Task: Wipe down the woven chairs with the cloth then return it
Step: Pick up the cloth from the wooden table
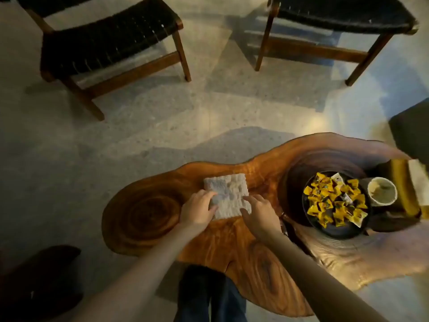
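Head view: both of your bare forearms reach forward and down over the live-edge wooden desk [144, 217], converging on the cloth [228, 194]. Your left hand [199, 206] sits at the cloth's near left side, knuckles up, fingers curled over the top and thumb tucked against the edge, gripping it. Your right hand [260, 211] lies at the near right corner, palm down, fingers spread and only lightly bent, tips resting on the fabric; no grip shows there.

The cloth is white, textured and folded into a nearly square pad, so it has no clear long axis. It lies flat on the desk's middle, its far edge facing the chairs and turned slightly, far right corner highest in the picture.

Both chairs stand on the speckled floor [162, 126], well apart from the desk: the left woven chair [104, 43] and the right woven chair [343, 17], dark seats on brown frames. To the cloth's right a dark bowl [336, 233] holds yellow wrapped candies [336, 203], with a pale cup [381, 190] just beside it.
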Motion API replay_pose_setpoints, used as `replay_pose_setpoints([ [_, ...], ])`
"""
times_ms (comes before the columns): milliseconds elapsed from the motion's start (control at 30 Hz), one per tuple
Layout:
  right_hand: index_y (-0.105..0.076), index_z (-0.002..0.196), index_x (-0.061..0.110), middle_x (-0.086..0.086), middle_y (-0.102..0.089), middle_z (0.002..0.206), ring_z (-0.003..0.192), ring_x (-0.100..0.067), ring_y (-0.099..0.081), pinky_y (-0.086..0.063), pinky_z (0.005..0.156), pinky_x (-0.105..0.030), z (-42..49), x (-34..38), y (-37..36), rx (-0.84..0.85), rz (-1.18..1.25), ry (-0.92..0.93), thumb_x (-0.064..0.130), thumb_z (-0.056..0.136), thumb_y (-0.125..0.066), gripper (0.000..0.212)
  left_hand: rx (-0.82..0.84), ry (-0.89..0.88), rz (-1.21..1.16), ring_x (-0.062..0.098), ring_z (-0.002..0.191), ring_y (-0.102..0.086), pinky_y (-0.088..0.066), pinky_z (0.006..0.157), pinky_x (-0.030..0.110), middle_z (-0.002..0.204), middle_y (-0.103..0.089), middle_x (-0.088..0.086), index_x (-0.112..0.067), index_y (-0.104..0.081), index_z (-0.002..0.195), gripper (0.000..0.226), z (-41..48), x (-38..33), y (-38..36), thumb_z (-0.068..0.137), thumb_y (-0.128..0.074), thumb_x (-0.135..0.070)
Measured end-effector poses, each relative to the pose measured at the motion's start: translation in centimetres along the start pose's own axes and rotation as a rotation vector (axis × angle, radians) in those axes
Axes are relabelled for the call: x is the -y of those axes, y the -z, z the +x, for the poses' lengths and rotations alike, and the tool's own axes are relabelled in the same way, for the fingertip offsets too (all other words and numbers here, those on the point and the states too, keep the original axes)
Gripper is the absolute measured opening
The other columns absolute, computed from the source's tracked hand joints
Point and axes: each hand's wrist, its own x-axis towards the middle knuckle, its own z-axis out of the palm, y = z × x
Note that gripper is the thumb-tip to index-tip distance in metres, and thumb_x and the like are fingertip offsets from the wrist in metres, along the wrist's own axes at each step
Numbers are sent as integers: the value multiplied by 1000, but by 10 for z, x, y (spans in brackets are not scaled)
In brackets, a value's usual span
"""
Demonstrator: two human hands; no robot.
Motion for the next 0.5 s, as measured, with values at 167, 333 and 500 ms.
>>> replay_pose_setpoints([
  [167,-45,138,18,-4,-48,134,122,-23,-46,-47,94,-39,38,-24,-49,3,89,-127,28,97,-51,43,55,12,93,15,125,-36,-42,90,27,132,-39,-6,-31,-44,134,49,29,25,-55,89,-60,-40],
  [333,-55,120,11,-6,-52,118,110,-25,-50,-47,85,-36,56,-36,-77,-94,120,-138,20,92,-58,30,-91,-86,80,13,109,-44,-36,74,18,115,-46,-6,-24,-57,109,20,37,44,-82,90,-62,-24],
  [500,-62,101,13,-2,-56,107,103,-21,-50,-46,77,-34,49,-27,-68,-141,139,-106,21,90,-61,13,-108,-25,-105,9,96,-47,-35,67,17,95,-48,-11,-24,-57,92,7,29,39,-64,89,-61,-20],
])
